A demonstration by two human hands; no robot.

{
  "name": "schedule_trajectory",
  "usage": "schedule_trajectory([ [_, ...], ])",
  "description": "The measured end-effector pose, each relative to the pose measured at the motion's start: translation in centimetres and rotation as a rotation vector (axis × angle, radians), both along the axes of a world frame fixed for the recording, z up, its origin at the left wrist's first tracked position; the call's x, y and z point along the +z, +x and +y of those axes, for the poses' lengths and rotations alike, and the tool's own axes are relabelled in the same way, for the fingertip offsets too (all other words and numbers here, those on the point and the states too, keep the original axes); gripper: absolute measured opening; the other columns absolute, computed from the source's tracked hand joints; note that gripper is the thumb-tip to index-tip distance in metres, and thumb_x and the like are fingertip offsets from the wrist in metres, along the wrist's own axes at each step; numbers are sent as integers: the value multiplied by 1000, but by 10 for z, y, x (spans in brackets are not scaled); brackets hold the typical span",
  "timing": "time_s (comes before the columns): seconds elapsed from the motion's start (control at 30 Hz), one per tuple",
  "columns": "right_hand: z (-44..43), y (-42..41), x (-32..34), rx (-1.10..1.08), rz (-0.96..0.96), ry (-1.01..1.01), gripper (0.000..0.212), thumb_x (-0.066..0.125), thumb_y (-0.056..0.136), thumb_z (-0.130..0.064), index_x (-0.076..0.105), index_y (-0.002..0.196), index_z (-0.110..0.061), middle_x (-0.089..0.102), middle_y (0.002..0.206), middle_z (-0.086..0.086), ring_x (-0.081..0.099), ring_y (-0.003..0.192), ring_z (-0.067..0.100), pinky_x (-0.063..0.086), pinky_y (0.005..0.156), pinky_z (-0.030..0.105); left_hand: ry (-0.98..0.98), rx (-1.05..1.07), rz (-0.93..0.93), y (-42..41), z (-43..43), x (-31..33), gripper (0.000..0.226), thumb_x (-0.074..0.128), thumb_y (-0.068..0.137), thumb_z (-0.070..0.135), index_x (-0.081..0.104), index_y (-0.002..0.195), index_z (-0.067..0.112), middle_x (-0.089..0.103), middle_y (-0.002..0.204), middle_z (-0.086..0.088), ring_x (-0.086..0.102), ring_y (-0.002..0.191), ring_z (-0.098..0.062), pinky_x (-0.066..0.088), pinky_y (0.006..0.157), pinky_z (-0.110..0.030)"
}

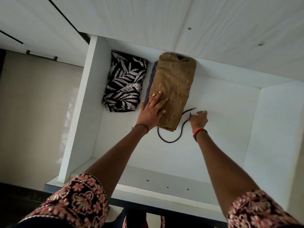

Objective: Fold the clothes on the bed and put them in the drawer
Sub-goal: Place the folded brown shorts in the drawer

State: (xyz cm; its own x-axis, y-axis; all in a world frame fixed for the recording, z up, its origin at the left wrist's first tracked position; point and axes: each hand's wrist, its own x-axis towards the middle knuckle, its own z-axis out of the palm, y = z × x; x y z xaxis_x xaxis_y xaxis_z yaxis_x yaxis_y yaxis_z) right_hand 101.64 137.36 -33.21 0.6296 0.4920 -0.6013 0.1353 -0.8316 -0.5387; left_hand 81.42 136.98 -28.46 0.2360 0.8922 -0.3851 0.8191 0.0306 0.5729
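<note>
Open white drawer (85,112): brown garment (176,83) lies folded inside, just beside a folded leaf-print garment (125,83). Left hand (152,111) flat on the brown fabric, fingers spread. Right hand (198,120), fingers curled, pinches a black cord (171,140) at its edge.

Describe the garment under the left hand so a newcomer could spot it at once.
In the open white drawer, two folded piles lie toward the back. The brown garment tops the right-hand pile, under the left hand. Unlike the black leaf-print garment beside it, it is olive-brown with pale dashes, a black cord trailing from its edge.
</note>
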Motion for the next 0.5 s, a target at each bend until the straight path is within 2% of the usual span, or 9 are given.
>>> schedule_trajectory([
  [0.07,18,9,4,53,21,-18,27,54,77,12,48,95,-8,54,75,8,55,55,16,45,46,10,-6,-11,2,-1,1,2,47,43,99,31,32,145,33,7,159,9,0,147,-14,0,117,-47],
  [0.1,23,11,6,63,25,-23,25,54,78,10,49,96,-7,56,79,9,59,58,19,49,50,11,-5,-16,7,-1,1,2,48,43,99,31,31,146,32,6,159,9,-1,147,-14,-1,117,-47],
  [0.17,23,13,6,75,35,-87,25,58,81,2,48,102,-5,57,93,14,64,71,31,59,67,32,7,-11,23,-2,-1,3,49,43,99,31,29,146,31,6,159,8,0,147,-15,-2,117,-46],
  [0.2,19,12,6,100,35,-162,29,65,81,-4,47,105,-3,55,94,14,64,74,32,59,66,40,14,0,30,-2,-1,4,51,44,99,31,28,147,31,6,160,8,1,147,-15,-2,117,-46],
  [0.23,11,9,9,136,52,-240,33,71,81,-10,48,103,-2,54,90,13,63,73,32,58,59,40,18,13,36,-3,-3,3,52,44,99,32,27,147,31,6,160,8,2,147,-15,-3,117,-45],
  [0.3,-8,2,6,222,96,-340,33,80,76,-18,52,83,-2,57,78,12,64,69,31,55,48,34,17,31,41,-2,-4,2,53,45,98,33,26,147,31,6,160,8,3,147,-15,-3,117,-45],
  [0.37,-21,-5,-4,260,76,-347,30,81,73,-18,55,71,-3,64,77,17,67,70,32,59,58,39,9,33,45,-3,-3,1,54,46,98,33,26,147,31,6,159,8,3,147,-15,-2,117,-46],
  [0.43,-26,-9,-19,261,41,-313,19,77,73,-11,64,74,2,69,83,23,70,78,34,59,73,45,11,24,49,-4,-2,0,54,46,98,33,25,148,32,6,159,8,2,147,-14,-1,117,-46],
  [0.5,-21,-13,-26,248,37,-278,10,68,74,-2,68,80,6,70,84,25,70,81,33,57,78,38,19,14,47,-5,-2,-1,54,45,98,34,25,148,32,6,159,8,3,147,-15,-1,117,-46],
])
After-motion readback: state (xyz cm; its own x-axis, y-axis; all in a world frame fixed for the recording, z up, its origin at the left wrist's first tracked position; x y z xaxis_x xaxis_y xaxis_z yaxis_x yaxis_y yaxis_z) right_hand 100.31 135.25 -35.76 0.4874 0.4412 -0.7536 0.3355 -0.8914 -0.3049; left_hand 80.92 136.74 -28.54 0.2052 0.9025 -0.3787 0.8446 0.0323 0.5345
